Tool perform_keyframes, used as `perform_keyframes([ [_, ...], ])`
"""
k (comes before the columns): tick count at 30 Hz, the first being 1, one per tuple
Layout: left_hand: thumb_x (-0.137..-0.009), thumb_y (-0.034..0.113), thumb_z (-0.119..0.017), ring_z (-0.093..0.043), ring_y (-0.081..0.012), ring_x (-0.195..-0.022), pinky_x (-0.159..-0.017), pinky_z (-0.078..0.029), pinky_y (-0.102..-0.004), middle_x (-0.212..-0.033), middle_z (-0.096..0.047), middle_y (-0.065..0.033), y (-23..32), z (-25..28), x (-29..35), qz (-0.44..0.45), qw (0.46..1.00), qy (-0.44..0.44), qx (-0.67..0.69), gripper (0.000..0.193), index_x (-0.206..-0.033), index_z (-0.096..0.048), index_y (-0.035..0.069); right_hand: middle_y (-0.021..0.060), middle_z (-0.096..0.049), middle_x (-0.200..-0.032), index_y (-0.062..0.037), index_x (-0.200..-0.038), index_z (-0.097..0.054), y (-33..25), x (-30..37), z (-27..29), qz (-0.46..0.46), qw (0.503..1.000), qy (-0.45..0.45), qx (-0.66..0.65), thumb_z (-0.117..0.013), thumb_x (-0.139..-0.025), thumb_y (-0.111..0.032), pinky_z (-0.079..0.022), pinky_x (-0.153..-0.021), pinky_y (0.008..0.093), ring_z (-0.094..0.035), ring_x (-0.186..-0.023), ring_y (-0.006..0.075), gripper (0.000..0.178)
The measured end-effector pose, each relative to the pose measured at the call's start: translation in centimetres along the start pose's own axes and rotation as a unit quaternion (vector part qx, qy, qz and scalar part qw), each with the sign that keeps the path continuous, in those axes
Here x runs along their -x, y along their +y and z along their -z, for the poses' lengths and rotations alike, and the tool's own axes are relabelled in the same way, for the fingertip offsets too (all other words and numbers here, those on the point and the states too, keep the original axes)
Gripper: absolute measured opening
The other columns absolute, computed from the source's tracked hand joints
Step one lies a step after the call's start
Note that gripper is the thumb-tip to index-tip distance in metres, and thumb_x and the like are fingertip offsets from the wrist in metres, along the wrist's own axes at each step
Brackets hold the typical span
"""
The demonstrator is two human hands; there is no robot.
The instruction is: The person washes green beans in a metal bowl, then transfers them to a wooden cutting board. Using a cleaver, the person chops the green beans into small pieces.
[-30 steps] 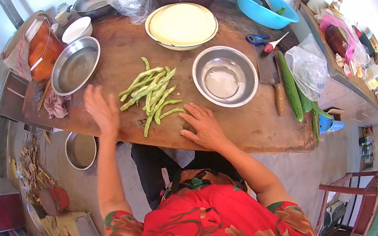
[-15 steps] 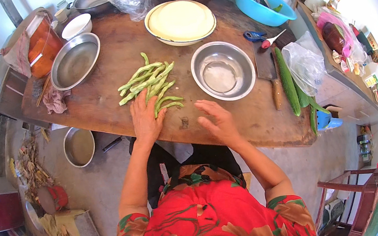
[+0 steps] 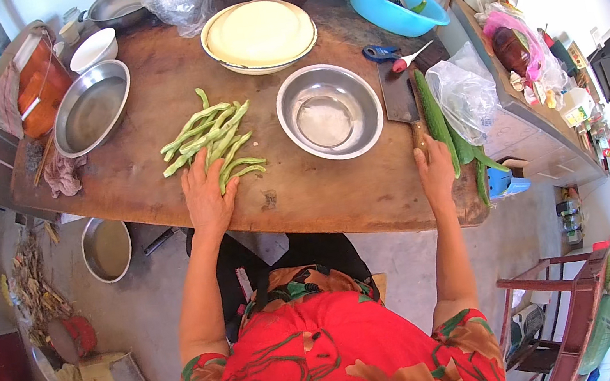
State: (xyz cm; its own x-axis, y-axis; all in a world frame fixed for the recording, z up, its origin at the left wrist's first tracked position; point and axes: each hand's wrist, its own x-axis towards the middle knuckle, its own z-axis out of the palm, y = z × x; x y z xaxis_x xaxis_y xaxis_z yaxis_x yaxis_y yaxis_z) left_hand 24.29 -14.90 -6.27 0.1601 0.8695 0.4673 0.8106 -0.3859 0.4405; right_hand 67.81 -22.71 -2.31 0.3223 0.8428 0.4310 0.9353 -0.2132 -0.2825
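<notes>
A loose pile of green beans (image 3: 211, 130) lies on the wooden table, left of the middle. My left hand (image 3: 207, 197) rests at the near side of the pile, its fingers spread and their tips touching the lowest beans. Over on the right, my right hand (image 3: 435, 165) is closed at the wooden handle of a cleaver (image 3: 399, 94); part of the grip is hidden under the fingers. The cleaver lies flat, blade pointing away from me. Just right of it lie long cucumbers (image 3: 434, 117). Between my hands and farther back stands a steel basin (image 3: 330, 112).
Behind the beans sits a covered cream enamel basin (image 3: 258, 33). A blue basin (image 3: 397, 6) holds a grater. Blue-handled scissors (image 3: 381, 53) and a clear plastic bag (image 3: 466, 95) are near the cleaver. A steel bowl of water (image 3: 92, 108) stands at the left.
My right hand has moved right, from over the table's middle to the cleaver's handle. My left hand stays at the beans. The whole view has shifted a little.
</notes>
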Motion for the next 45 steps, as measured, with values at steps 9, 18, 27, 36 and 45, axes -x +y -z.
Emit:
perform_keyframes([
  [9, -0.084, 0.026, -0.072, -0.044, -0.0366, -0.128, -0.11, -0.031, -0.0546, -0.144, -0.043, -0.0171, -0.1, 0.1, 0.1, -0.002, 1.0, 0.005, -0.007, 0.042, -0.119, -0.06, 0.005, 0.0151, -0.052, -0.119, -0.019, -0.141, -0.048, 0.2, -1.2, -2.8, -0.061, 0.987, -0.093, 0.113, -0.067, -0.088, -0.021, -0.049, -0.087, 0.0481, -0.056, -0.107, 0.0343, 0.056],
  [18, -0.083, 0.025, -0.073, -0.045, -0.0363, -0.127, -0.11, -0.031, -0.0533, -0.143, -0.043, -0.0167, 0.0, 0.1, 0.0, 0.0, 1.0, 0.01, 0.002, 0.043, -0.119, -0.059, 0.005, 0.0077, -0.063, -0.104, -0.0107, -0.146, -0.045, 2.2, -1.7, -3.1, -0.203, 0.905, -0.097, -0.362, -0.06, -0.078, 0.002, -0.048, -0.059, 0.0298, -0.057, -0.068, 0.0158, 0.071],
  [27, -0.083, 0.024, -0.073, -0.044, -0.0362, -0.127, -0.11, -0.031, -0.0527, -0.144, -0.043, -0.0166, -0.2, 0.1, 0.1, 0.002, 1.0, 0.009, 0.006, 0.043, -0.119, -0.06, 0.005, 0.0029, -0.057, -0.078, -0.0065, -0.149, -0.038, -2.1, -1.7, 2.7, -0.303, 0.775, -0.103, -0.545, -0.058, -0.08, 0.007, -0.034, -0.04, 0.0233, -0.046, -0.049, 0.0088, 0.073],
  [36, -0.084, 0.026, -0.072, -0.043, -0.0362, -0.13, -0.11, -0.03, -0.0526, -0.144, -0.043, -0.0164, -0.3, -0.1, 0.2, 0.001, 1.0, 0.013, 0.003, 0.043, -0.119, -0.06, 0.005, 0.0043, -0.056, -0.074, -0.0065, -0.15, -0.035, -2.3, 0.8, 6.4, -0.358, 0.687, -0.109, -0.623, -0.059, -0.081, 0.006, -0.034, -0.041, 0.0227, -0.047, -0.051, 0.01, 0.073],
  [45, -0.081, 0.022, -0.073, -0.046, -0.0369, -0.126, -0.109, -0.032, -0.0529, -0.143, -0.045, -0.017, -0.1, 0.1, 0.1, -0.003, 1.0, 0.019, 0.001, 0.043, -0.119, -0.06, 0.005, 0.0147, -0.058, -0.101, -0.0073, -0.153, -0.03, -3.4, 4.4, 8.7, -0.222, 0.655, -0.052, -0.721, -0.064, -0.081, 0.002, -0.035, -0.043, 0.0207, -0.045, -0.056, 0.0105, 0.08],
])
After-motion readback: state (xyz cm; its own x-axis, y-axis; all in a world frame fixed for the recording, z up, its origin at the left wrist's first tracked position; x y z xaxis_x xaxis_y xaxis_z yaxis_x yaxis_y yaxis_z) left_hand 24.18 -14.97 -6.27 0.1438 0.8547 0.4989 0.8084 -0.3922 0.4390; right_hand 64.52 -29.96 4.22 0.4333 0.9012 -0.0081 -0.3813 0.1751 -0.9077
